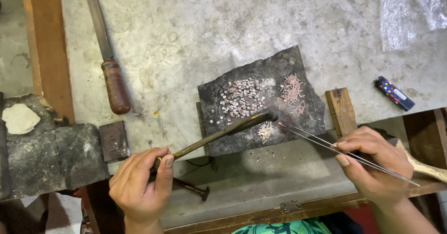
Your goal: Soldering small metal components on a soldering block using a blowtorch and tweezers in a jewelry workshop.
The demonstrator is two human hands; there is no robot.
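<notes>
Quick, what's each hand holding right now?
Left hand: closed on the torch.
Right hand: closed on the tweezers.

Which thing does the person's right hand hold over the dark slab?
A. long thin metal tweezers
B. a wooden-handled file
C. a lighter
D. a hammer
A: the right hand pinches long thin metal tweezers whose tips reach the dark slab near the pink wire bits; the lighter and the file lie untouched on the bench.
</notes>
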